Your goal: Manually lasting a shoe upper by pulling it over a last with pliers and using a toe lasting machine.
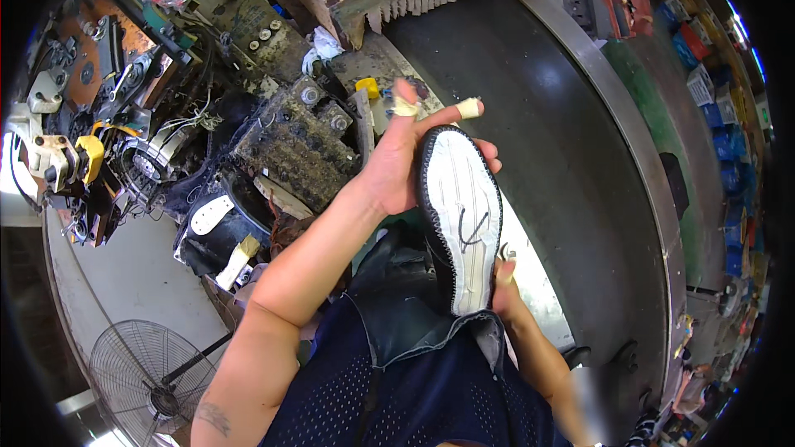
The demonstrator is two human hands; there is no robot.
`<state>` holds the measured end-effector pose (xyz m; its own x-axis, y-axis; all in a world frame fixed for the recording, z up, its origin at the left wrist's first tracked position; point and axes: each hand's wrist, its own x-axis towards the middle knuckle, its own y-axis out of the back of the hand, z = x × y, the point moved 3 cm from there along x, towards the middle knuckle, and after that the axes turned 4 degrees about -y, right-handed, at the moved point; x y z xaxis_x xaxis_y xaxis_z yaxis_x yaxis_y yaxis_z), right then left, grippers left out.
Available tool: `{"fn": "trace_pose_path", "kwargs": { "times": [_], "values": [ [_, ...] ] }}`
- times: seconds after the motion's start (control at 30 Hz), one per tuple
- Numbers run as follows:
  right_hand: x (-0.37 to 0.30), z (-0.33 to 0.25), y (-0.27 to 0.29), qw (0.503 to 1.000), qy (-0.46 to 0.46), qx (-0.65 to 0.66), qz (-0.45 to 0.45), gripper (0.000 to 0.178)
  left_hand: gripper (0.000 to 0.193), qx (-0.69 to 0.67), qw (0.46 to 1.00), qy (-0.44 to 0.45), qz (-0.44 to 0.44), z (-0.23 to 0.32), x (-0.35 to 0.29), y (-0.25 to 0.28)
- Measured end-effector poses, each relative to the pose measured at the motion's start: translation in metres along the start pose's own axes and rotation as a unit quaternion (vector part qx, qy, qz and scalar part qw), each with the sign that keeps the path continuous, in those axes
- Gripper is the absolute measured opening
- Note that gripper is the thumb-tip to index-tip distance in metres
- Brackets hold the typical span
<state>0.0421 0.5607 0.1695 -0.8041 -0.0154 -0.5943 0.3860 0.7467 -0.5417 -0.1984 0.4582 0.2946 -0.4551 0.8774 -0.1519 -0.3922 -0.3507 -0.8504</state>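
Note:
A black shoe upper (460, 199) is held upright in front of my chest, its white underside facing me. Dark stitching runs all round its edge, and a black curved line, perhaps loose thread, lies on the white. My left hand (397, 153) holds it near the toe from behind and the left; some fingertips show past its right edge. Pale tape wraps two stretched-out digits of this hand. Beside the heel end, my right hand (503, 285) grips the right edge, its fingers mostly hidden. A small curved metal piece (508, 252) sticks out by the right thumb.
A dark conveyor belt (571, 116) with a metal rim curves past on the right. Grimy machinery (298, 145) stands left, with a white sole-shaped piece (212, 214) on it. A fan (157, 389) is lower left; a dark apron (406, 327) covers my lap.

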Motion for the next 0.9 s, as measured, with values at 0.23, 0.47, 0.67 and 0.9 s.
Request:
{"fn": "trace_pose_path", "kwargs": {
  "times": [0.23, 0.47, 0.67, 0.9],
  "values": [
    [-0.051, -0.037, -0.04, 0.977, -0.003, -0.213, 0.012, 0.096, 0.04, 0.135, 0.99, 0.012, 0.049, -0.004, -0.015, -0.036],
    [-0.04, -0.022, -0.031, 0.967, -0.025, -0.251, 0.02, 0.071, 0.017, 0.082, 0.996, -0.001, 0.026, -0.029, -0.009, -0.013],
    [-0.024, -0.006, -0.026, 0.977, 0.009, -0.211, -0.013, 0.057, 0.015, 0.044, 0.998, -0.015, -0.043, -0.039, -0.002, 0.005],
    [0.02, 0.032, 0.011, 0.983, 0.007, -0.131, -0.126, 0.097, 0.02, 0.03, 0.994, -0.069, -0.083, -0.043, 0.007, 0.01]
  ]
}}
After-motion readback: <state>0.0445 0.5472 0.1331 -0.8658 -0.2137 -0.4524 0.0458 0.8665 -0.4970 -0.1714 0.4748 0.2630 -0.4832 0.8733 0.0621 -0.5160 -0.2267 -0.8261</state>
